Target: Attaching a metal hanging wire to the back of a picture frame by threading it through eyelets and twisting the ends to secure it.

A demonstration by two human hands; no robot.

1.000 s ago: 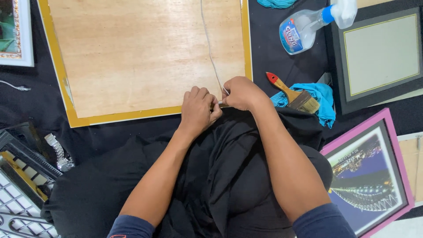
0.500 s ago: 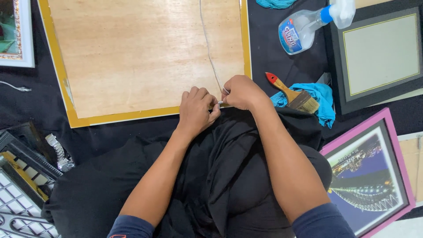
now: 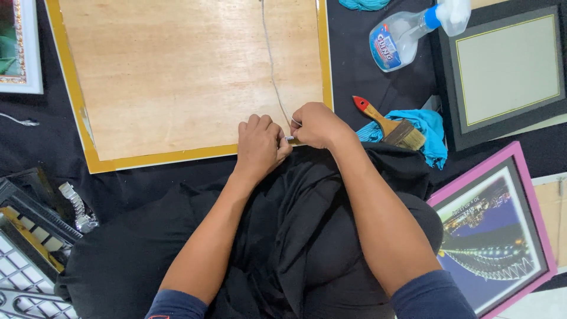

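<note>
— Hands first: where are yours?
— Your left hand (image 3: 258, 145) and right hand (image 3: 316, 125) meet at the near edge of the wooden backing board (image 3: 183, 71), by its yellow frame border (image 3: 153, 158).
— And the fingers?
— Curled and pressed together on both hands, pinching a small metal fitting (image 3: 290, 138) between them; the thin wire (image 3: 271, 65) runs from there up across the board.
— Nearby?
— Just right of your right hand, a paintbrush (image 3: 390, 125) lies on a blue cloth (image 3: 430, 131); a spray bottle (image 3: 407, 32) lies farther up.
</note>
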